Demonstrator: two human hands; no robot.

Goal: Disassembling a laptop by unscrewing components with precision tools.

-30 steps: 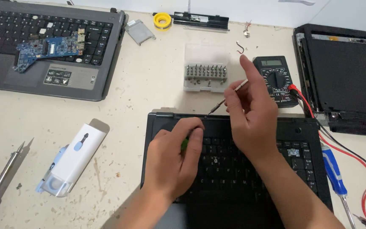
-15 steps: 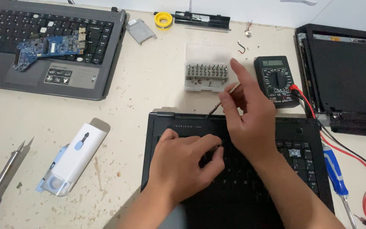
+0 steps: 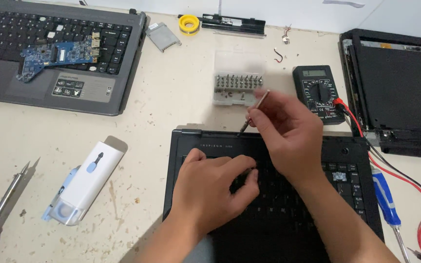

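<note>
Head view: left hand (image 3: pixel 210 187) pressed flat on the keyboard of the black laptop (image 3: pixel 191 146), fingers curled loosely, gripping nothing. Right hand (image 3: pixel 288 134) pinched narrow around a thin screwdriver (image 3: pixel 255 112), tip touching the laptop's top edge. Just beyond, a clear bit case (image 3: pixel 239 87) and a black multimeter (image 3: pixel 318 92).

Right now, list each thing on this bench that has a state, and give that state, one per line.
Black laptop: open, lying flat, keyboard up.
Left hand: resting on the black laptop's keys, fingers curled.
Right hand: pinching a thin tool, tip at the laptop's top edge.
Grey laptop: flat, blue circuit board lying on its keyboard.
Bit case: lid open, bits upright.
Multimeter: leads plugged in; display unreadable.
Blue screwdriver: lying unused.
</note>
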